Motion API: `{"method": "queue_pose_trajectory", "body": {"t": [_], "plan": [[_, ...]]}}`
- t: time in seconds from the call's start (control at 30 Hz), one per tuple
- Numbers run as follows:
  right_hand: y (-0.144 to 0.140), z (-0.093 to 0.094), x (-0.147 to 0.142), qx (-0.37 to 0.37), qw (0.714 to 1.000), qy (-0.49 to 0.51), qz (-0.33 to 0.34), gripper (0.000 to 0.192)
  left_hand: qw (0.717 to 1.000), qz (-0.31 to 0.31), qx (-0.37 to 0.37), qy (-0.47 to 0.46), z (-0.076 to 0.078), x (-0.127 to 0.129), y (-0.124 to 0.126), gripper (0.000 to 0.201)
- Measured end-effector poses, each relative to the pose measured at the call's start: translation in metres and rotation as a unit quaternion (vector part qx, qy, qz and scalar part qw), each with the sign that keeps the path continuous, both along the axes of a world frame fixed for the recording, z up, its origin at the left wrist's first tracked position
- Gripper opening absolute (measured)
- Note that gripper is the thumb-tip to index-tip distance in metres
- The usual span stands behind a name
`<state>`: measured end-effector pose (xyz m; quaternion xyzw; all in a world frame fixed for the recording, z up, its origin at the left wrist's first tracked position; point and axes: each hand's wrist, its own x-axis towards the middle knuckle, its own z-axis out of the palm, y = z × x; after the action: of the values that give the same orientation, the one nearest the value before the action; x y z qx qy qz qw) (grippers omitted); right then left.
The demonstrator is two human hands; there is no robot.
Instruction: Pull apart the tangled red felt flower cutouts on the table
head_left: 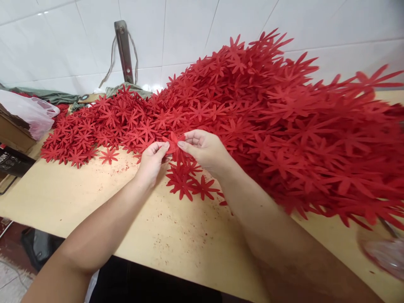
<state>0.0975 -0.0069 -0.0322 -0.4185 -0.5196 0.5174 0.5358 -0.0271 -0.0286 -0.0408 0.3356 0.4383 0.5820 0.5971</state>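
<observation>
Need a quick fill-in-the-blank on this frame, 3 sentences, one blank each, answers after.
1. Both hands, the left hand and the right hand, pinch one flower cutout whose colour is ____.
2. The big heap of cutouts lies on the person's ____ side of the table.
3. The wall behind the heap is covered in white ____.

Missing words: red; right; tiles

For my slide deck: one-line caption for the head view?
Both hands pinch one red star-shaped felt cutout beside a heaped pile.
</observation>
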Motion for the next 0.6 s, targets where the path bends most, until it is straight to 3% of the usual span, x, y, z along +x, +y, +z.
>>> {"method": "queue_pose_trajectory", "body": {"t": [0.17,0.37,0.6], "plan": [[0.007,-0.004,0.007,-0.001,1.0,0.009,-0.018,0.022,1.0,-0.008,0.011,0.001,-0.002,0.001,-0.001,0.017],[0.019,-0.01,0.022,0.031,0.989,-0.058,-0.135,0.014,0.999,0.039,0.004,-0.002,0.001,-0.005,0.003,0.02],[0.017,-0.005,0.021,0.022,0.994,-0.045,-0.101,0.019,1.0,0.012,0.011,-0.003,0.003,-0.004,0.001,0.022]]}}
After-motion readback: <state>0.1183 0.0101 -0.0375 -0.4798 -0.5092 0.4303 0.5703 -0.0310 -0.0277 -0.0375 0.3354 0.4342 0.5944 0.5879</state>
